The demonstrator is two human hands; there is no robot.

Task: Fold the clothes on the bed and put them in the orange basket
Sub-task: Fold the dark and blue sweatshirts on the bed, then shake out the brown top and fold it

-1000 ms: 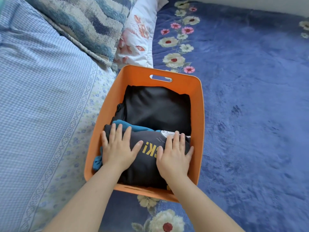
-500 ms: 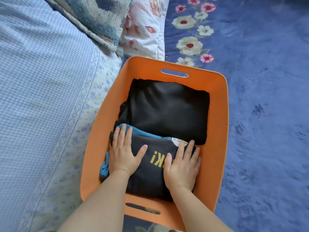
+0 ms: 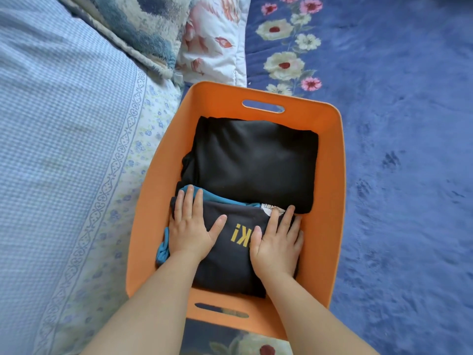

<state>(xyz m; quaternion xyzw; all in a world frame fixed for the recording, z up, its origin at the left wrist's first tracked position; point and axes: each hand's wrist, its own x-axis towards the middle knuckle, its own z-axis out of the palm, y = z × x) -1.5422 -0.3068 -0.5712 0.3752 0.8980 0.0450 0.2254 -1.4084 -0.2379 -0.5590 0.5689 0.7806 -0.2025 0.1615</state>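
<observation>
An orange basket (image 3: 327, 175) stands on the bed in front of me. In its far half lies a folded black garment (image 3: 253, 162). In the near half sits a folded dark shirt with yellow letters (image 3: 230, 254), on top of a teal garment (image 3: 162, 249) whose edge shows at the left. My left hand (image 3: 190, 231) lies flat on the dark shirt's left side, fingers straight. My right hand (image 3: 277, 242) presses flat on its right side, fingers close to the basket's right wall.
A blue plush bedspread with flowers (image 3: 409, 175) covers the bed to the right. A blue checked quilt (image 3: 56, 149) lies at the left. A shaggy blue-and-white pillow (image 3: 133, 24) and a floral pillow (image 3: 215, 39) rest beyond the basket.
The view has shifted closer over the basket, so its near handle now shows. Both hands stay flat on the dark shirt; the right hand has slid slightly toward the right wall.
</observation>
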